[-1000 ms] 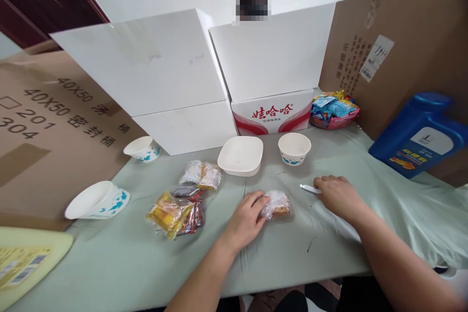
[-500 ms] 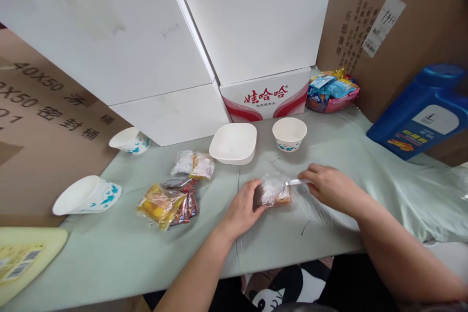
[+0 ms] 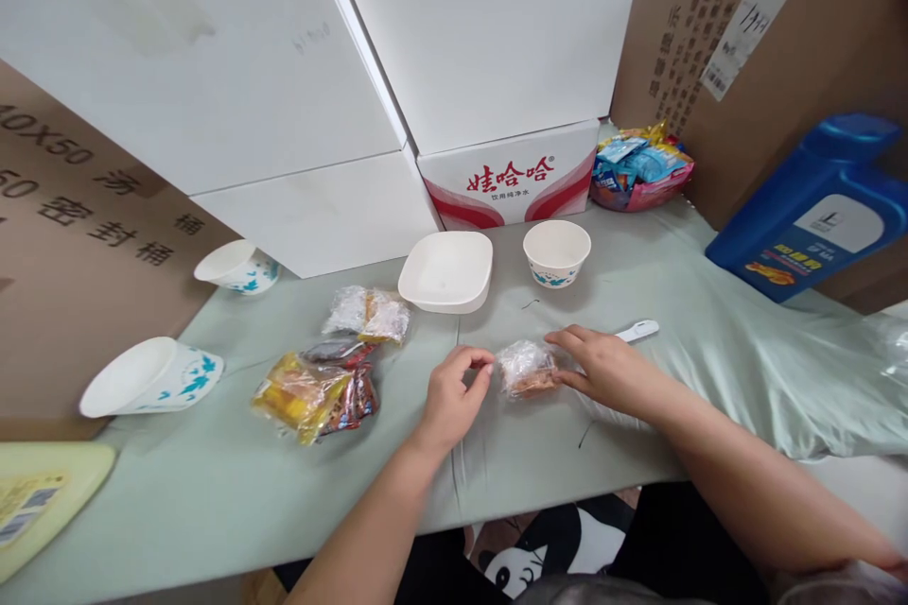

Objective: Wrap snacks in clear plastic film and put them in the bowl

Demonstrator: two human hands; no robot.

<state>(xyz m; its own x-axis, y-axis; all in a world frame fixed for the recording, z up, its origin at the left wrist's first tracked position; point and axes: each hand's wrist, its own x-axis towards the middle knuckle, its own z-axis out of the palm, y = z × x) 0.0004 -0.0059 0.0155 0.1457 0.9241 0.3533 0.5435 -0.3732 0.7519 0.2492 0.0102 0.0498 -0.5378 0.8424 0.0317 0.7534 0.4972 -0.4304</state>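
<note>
A small snack packet [image 3: 526, 369] in crinkled clear plastic, with orange-brown contents, lies on the cloth between both hands. My left hand [image 3: 450, 402] has its thumb and forefinger pinched together at the packet's left edge. My right hand [image 3: 610, 373] reaches over the right end, its thumb and fingers apart and touching the wrapper. Partly behind that hand lies a white-handled tool [image 3: 640, 331], released on the cloth; its working end is hidden. Left of the hands is a pile with a yellow packet [image 3: 302, 392], dark red packets [image 3: 358, 402] and clear-wrapped packets [image 3: 367, 313].
A square white bowl [image 3: 445, 274] and a round paper bowl [image 3: 557, 255] stand behind the packet. Two paper bowls [image 3: 160, 378] [image 3: 237, 267] lie tilted at left. A blue bottle [image 3: 815, 208], a basket of snacks [image 3: 642, 170] and white boxes [image 3: 503, 180] border the table.
My right hand has let go of the white-handled tool, which now lies behind it, and has moved left onto the packet. My left fingers have drawn into a pinch.
</note>
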